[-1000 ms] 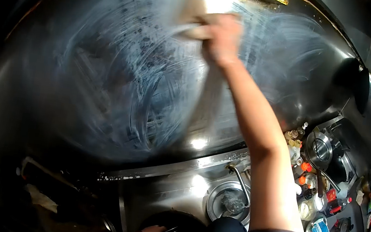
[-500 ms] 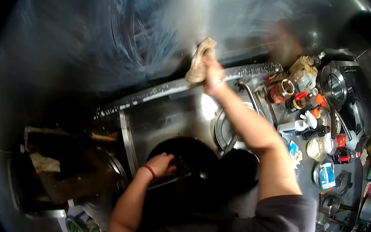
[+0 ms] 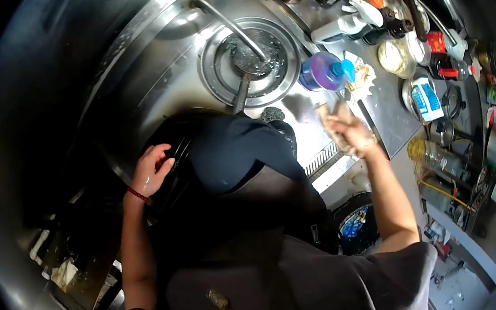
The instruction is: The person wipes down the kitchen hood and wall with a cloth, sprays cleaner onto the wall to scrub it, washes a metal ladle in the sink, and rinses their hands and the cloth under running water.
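Note:
My right hand (image 3: 354, 137) grips a tan cloth (image 3: 329, 126), slightly blurred, above the metal counter beside a slotted drain strip (image 3: 323, 159). Just beyond the cloth stands a purple bottle (image 3: 316, 75) with a blue top. My left hand (image 3: 153, 169), a red bracelet at its wrist, is empty with thumb and fingers loosely apart. It hovers by the edge of a dark wok (image 3: 168, 122); whether it touches is unclear. Under the faucet (image 3: 230, 24), a round metal basin (image 3: 207, 66) holds water and a ladle-like tool (image 3: 242, 92).
A dark scouring pad (image 3: 273, 115) lies near the basin. A white spray bottle (image 3: 337, 30), jars and several other bottles crowd the counter at upper right. A black bin (image 3: 357, 221) sits low on the right. The metal wall (image 3: 42, 68) rises on the left.
My view has turned to the right. My right hand has brought the cloth from the metal wall to the counter's right side. My left hand has moved off the wok's middle toward its edge.

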A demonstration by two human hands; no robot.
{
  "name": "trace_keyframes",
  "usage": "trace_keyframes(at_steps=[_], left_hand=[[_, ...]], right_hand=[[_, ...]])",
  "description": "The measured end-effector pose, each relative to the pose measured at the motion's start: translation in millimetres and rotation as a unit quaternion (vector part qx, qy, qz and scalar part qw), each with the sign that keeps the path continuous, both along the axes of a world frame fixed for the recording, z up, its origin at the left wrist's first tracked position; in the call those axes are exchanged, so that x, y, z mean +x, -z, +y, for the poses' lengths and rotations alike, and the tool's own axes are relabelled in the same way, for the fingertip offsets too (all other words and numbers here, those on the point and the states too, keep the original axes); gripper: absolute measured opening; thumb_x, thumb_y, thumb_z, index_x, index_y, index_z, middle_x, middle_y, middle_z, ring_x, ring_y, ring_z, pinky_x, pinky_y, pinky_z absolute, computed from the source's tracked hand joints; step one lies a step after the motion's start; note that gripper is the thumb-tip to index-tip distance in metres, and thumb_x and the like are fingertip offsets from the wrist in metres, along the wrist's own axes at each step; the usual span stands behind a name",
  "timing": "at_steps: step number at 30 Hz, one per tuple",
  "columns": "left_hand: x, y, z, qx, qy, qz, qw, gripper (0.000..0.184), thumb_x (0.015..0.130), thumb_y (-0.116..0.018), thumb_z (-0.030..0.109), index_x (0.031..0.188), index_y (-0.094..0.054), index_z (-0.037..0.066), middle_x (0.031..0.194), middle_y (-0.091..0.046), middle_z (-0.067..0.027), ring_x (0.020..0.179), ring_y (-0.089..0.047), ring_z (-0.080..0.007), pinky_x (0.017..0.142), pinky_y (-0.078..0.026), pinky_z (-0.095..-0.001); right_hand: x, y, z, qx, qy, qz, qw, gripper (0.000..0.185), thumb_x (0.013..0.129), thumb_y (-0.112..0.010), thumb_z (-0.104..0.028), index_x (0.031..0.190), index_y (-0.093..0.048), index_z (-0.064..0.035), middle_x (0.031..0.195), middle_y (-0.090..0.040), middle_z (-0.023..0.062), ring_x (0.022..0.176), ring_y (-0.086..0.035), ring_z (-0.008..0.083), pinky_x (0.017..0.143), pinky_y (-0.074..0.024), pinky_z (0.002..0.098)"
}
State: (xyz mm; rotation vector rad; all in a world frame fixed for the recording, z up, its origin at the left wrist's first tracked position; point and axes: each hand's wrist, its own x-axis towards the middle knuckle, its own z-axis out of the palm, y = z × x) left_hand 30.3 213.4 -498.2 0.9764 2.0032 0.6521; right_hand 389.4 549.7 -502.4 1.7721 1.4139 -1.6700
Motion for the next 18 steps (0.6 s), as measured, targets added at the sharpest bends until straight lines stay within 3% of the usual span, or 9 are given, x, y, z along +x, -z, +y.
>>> trace_keyframes(at_steps=[1, 2, 4, 5, 7, 10, 13, 16, 18], left_hand=[[-3, 3, 8, 0.01, 0.018, 0.013, 1.0, 0.028, 0.083, -0.064, 0.009, 0.109, -0.057, 0.002, 0.081, -0.051, -0.0071, 0.064, -0.049, -0.015, 0.06, -0.044, -0.0275], [-5, 2, 19, 0.038, 0.031, 0.029, 0.998, 0.028, 0.083, -0.064, 0.007, 0.11, -0.057, 0.002, 0.081, -0.051, -0.0071, 0.064, -0.049, -0.0152, 0.06, -0.044, -0.0279], [-13, 2, 33, 0.09, 0.043, 0.053, 0.994, 0.029, 0.083, -0.064, 0.004, 0.11, -0.057, 0.003, 0.08, -0.051, -0.007, 0.064, -0.049, -0.0152, 0.059, -0.043, -0.0277], [-7, 2, 44, 0.066, 0.02, 0.036, 0.997, 0.03, 0.082, -0.063, 0.002, 0.111, -0.057, 0.003, 0.081, -0.051, -0.0071, 0.064, -0.05, -0.0155, 0.059, -0.043, -0.0276], [2, -2, 52, 0.056, 0.034, 0.048, 0.997, 0.03, 0.082, -0.063, 0.001, 0.111, -0.057, 0.003, 0.08, -0.05, -0.0072, 0.064, -0.05, -0.0156, 0.059, -0.043, -0.0277], [14, 1, 65, 0.053, 0.067, 0.064, 0.994, 0.03, 0.081, -0.062, -0.002, 0.111, -0.057, 0.003, 0.079, -0.052, -0.0077, 0.064, -0.052, -0.0163, 0.059, -0.044, -0.0284], [22, -8, 80, 0.05, 0.11, 0.087, 0.989, 0.028, 0.081, -0.06, -0.005, 0.108, -0.059, 0.003, 0.082, -0.054, -0.0069, 0.069, -0.053, -0.0146, 0.062, -0.044, -0.0262], [14, -36, 111, 0.119, 0.057, 0.022, 0.991, 0.027, 0.082, -0.059, -0.006, 0.108, -0.06, 0.002, 0.081, -0.053, -0.0047, 0.071, -0.052, -0.0113, 0.066, -0.044, -0.0235], [18, -77, 149, 0.153, 0.036, -0.082, 0.984, 0.026, 0.083, -0.059, -0.005, 0.109, -0.059, 0.0, 0.081, -0.053, -0.0032, 0.073, -0.051, -0.0088, 0.068, -0.044, -0.0213]], right_hand=[[10, 44, -13, 0.055, -0.013, 0.082, 0.995, 0.041, 0.077, -0.07, -0.023, 0.109, -0.057, -0.0002, 0.091, -0.06, 0.0079, 0.083, -0.056, 0.0134, 0.076, -0.0466, 0.0275], [13, 72, -14, 0.132, -0.163, 0.111, 0.972, 0.04, 0.078, -0.067, -0.02, 0.112, -0.056, -0.0027, 0.094, -0.061, 0.0079, 0.086, -0.059, 0.0175, 0.08, -0.0474, 0.0317], [-31, 114, -34, 0.337, -0.362, 0.0, 0.869, 0.025, 0.081, -0.057, -0.017, 0.103, -0.058, -0.0055, 0.1, -0.063, 0.0141, 0.095, -0.06, 0.0305, 0.085, -0.0468, 0.0377], [-46, 125, -33, 0.342, -0.377, 0.071, 0.858, 0.022, 0.082, -0.054, -0.018, 0.098, -0.057, -0.0022, 0.1, -0.063, 0.018, 0.097, -0.059, 0.0332, 0.084, -0.0475, 0.0383], [-89, 144, -45, 0.175, -0.421, -0.019, 0.89, 0.035, 0.084, -0.061, -0.031, 0.109, -0.056, -0.0069, 0.098, -0.062, 0.0197, 0.097, -0.059, 0.0355, 0.079, -0.0493, 0.0412], [-104, 201, -83, 0.373, -0.361, -0.075, 0.851, 0.038, 0.077, -0.07, -0.036, 0.097, -0.06, -0.0052, 0.085, -0.063, 0.0199, 0.086, -0.063, 0.0323, 0.075, -0.0503, 0.0424], [-93, 213, -71, 0.301, -0.169, 0.044, 0.938, 0.029, 0.073, -0.074, -0.025, 0.085, -0.059, -0.0044, 0.075, -0.061, 0.0167, 0.074, -0.061, 0.0308, 0.069, -0.0492, 0.0389], [-62, 206, -64, 0.296, -0.151, 0.08, 0.94, 0.025, 0.07, -0.073, -0.016, 0.072, -0.051, -0.0043, 0.066, -0.055, 0.0128, 0.063, -0.051, 0.0251, 0.063, -0.0454, 0.0352], [-41, 216, -71, 0.379, 0.047, 0.106, 0.918, 0.027, 0.071, -0.07, -0.015, 0.066, -0.046, -0.0056, 0.064, -0.052, 0.0083, 0.061, -0.045, 0.0185, 0.059, -0.0414, 0.0335]])
